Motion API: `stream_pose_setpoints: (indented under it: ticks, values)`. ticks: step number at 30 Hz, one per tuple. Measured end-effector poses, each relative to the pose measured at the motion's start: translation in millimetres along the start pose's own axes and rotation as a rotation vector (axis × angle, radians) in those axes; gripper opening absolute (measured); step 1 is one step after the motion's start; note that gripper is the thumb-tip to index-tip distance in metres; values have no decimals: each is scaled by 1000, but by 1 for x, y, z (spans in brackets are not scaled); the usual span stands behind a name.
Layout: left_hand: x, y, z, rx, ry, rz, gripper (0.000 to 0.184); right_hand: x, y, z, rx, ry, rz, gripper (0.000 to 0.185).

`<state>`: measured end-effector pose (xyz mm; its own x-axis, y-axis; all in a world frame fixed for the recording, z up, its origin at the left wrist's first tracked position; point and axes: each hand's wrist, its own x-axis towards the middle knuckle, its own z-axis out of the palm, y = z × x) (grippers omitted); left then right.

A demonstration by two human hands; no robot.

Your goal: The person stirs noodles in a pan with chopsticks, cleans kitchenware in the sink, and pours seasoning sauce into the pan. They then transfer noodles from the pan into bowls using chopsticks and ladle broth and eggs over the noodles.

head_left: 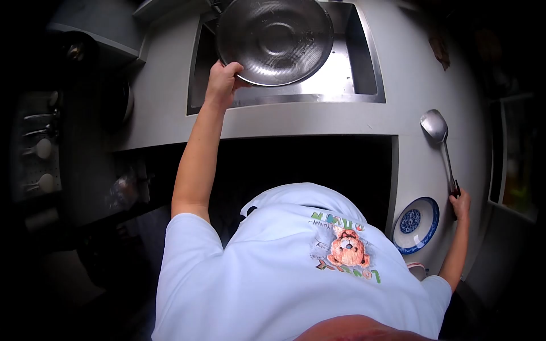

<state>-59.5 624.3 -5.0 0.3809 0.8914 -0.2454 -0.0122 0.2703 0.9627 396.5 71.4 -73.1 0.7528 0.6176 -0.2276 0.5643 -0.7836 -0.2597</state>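
Observation:
My left hand (225,82) is closed on the near left rim of a perforated metal colander (277,40), held over the steel sink (341,88). The colander's inside faces up and looks bare. Far out to the right, my right hand (462,204) grips the dark handle end of a metal cooking spoon (434,126), whose bowl points away from me over the pale counter. Beside that hand is a blue-and-white patterned bowl (425,238). My fingertips under the colander rim are partly hidden.
The pale counter (307,118) runs around the sink and down the right side. A small dish (417,270) is partly covered by my shirt. A brown object (439,52) lies at the far right. White spoons (42,149) hang at the left.

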Motion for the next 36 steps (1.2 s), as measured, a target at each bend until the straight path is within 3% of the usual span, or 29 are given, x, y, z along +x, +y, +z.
stream_pose_setpoints:
  ticks: [5, 8, 10, 12, 15, 16, 19, 21, 23, 26, 30, 33, 34, 36]
  values:
    - [22, 3, -33, -77, -110, -34, 18, 20, -14, -32, 77, 152, 94, 20]
    - [51, 5, -59, -3, -215, -17, 25, 46, -119, -91, 180, 171, -13, 19]
    - [64, 12, -65, 25, -268, -21, 25, 54, -230, -110, 263, 158, -149, 22]
    - [75, 20, -74, 43, -325, -40, 24, 56, -349, -118, 333, 136, -335, 27]
    - [85, 31, -94, 73, -389, -102, 22, 69, -457, -101, 305, 78, -584, 34]
    - [89, 32, -102, 89, -399, -124, 21, 76, -485, -88, 230, 72, -598, 35]
    - [94, 28, -127, 112, -422, -202, 20, 73, -572, -35, 426, -79, -518, 38]
    - [97, 25, -144, 126, -448, -249, 22, 78, -611, -5, 337, -254, -368, 34]
    - [99, 21, -162, 140, -488, -295, 24, 75, -636, 26, 401, -298, -404, 23]
    - [103, 20, -184, 163, -515, -379, 38, 72, -652, 46, 426, -434, -269, 13]
    - [95, 9, -188, 91, -440, -368, 66, 83, -654, 80, 571, -380, -239, 6]
    - [80, -3, -171, -23, -327, -426, 68, 91, -662, 93, 559, -273, -204, 7]
    - [77, -13, -164, -127, -280, -423, 55, 95, -665, 97, 536, -279, -208, 8]
    - [94, -37, -158, -172, -271, -472, 44, 107, -666, 97, 485, -401, -219, 12]
